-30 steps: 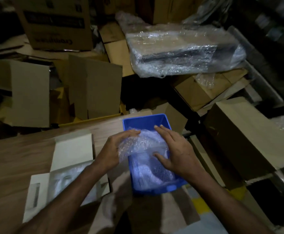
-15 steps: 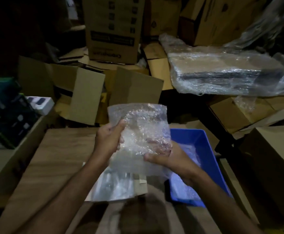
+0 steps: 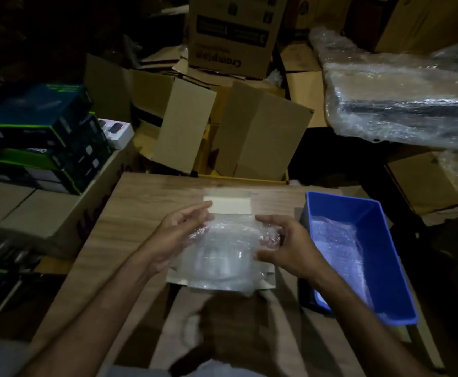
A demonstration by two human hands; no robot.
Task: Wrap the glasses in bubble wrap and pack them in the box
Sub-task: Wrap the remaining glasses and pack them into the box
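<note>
Between the left hand [image 3: 179, 235] and right hand [image 3: 285, 246], both pinching its edges, lies the bubble wrap [image 3: 222, 254].

Clear glossy bubble wrap [image 3: 222, 257], crinkly plastic, matt white card box [image 3: 229, 205] under it, wood-grain tabletop [image 3: 146, 208] w/ smooth matt finish, blue tray [image 3: 380, 257] smooth plastic, slight sheen, brown cartons [image 3: 260, 137] matt corrugated cardboard, shiny stretch-film bundle [image 3: 402, 104].

Dim storeroom or packing area: cardboard cartons [image 3: 233, 31] piled open and flattened behind the wooden desk [image 3: 130, 213], stacked retail product boxes [image 3: 40, 137] at left, a stretch-wrapped bundle [image 3: 402, 104] at right, blue bin [image 3: 380, 257] holding bubble wrap.
</note>
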